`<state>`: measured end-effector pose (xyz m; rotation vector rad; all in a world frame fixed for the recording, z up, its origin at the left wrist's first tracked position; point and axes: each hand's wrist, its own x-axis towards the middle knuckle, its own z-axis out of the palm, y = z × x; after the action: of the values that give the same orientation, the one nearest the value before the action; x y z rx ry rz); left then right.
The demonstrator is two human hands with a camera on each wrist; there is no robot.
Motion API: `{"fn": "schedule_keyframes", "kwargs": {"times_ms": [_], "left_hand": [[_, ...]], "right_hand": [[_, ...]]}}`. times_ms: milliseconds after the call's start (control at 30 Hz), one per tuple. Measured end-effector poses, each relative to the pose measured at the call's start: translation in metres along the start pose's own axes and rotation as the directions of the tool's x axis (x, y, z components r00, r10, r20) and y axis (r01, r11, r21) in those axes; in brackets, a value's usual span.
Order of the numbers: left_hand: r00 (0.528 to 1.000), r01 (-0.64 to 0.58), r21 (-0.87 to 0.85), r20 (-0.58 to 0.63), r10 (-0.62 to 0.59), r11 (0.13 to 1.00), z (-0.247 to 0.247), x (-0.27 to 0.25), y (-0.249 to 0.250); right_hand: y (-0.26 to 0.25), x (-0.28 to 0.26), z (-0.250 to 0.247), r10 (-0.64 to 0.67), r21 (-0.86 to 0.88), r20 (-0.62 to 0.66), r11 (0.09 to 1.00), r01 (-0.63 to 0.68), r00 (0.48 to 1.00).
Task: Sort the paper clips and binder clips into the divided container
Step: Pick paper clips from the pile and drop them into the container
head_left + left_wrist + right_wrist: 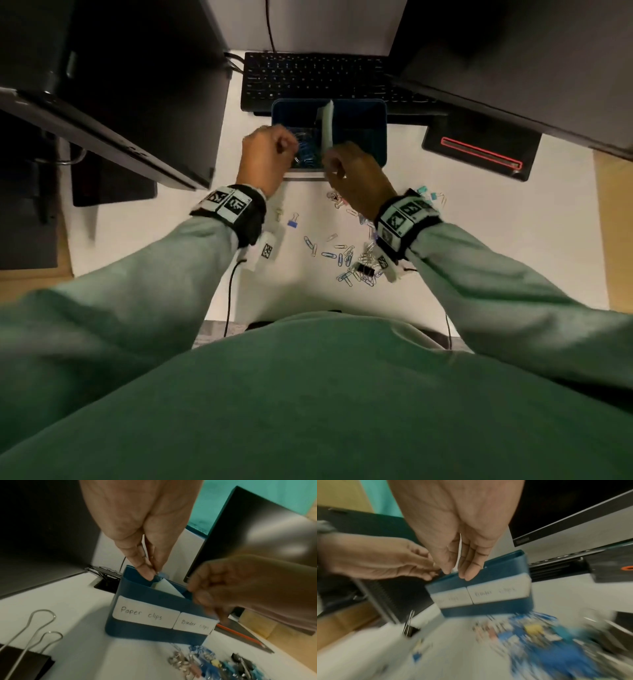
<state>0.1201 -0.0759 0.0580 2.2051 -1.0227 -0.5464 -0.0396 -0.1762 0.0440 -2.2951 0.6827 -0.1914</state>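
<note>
On the desk, far centre: box (363, 150), long axis left-right, labels facing the person.
Left bay: blue clips (306, 150) inside.
Right bay: contents not visible.
Left hand (145, 555): fingertips pinched together over left bay; what they hold is unclear.
Right hand (464, 555): fingers straight, narrow gap, at near rim.
Loose clips (346, 260): scattered near, right.

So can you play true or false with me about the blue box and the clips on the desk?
1. The blue box has a label saying "Paper clips". True.
2. The left hand is over the side that holds blue paper clips. True.
3. All the clips are already in the box. False: many paper clips still lie on the desk.
4. The box stands on the keyboard. False: it stands on the desk in front of it.
5. A small blue binder clip lies on the desk. True.
</note>
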Motion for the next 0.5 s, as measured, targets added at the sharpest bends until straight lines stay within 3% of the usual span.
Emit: {"fn": "schedule_keyframes", "kwargs": {"times_ms": [67,133,233,333,500], "left_hand": [[0.999,-0.007,0.068,0.033,0.005,0.998,0.006,0.002,-0.004],[0.997,-0.043,0.114,0.065,0.036,0.992,0.016,-0.015,-0.01],[0.952,-0.18,0.188,0.281,0.123,0.966,0.043,-0.058,-0.022],[0.902,-0.226,0.287,0.422,0.089,0.931,0.075,-0.073,-0.028],[0.919,-0.258,0.374,0.379,0.108,0.891,0.108,-0.052,-0.013]], "right_hand": [[0.015,-0.038,0.002,-0.014,-0.113,0.173,0.993,0.034,0.985],[0.031,-0.075,0.008,0.001,-0.231,0.383,0.968,0.095,0.924],[0.044,-0.114,0.019,0.057,-0.312,0.583,0.937,0.158,0.811],[0.053,-0.128,0.019,0.039,-0.365,0.581,0.905,0.217,0.813],[0.079,-0.123,-0.006,0.124,-0.414,0.502,0.903,0.112,0.856]]}}
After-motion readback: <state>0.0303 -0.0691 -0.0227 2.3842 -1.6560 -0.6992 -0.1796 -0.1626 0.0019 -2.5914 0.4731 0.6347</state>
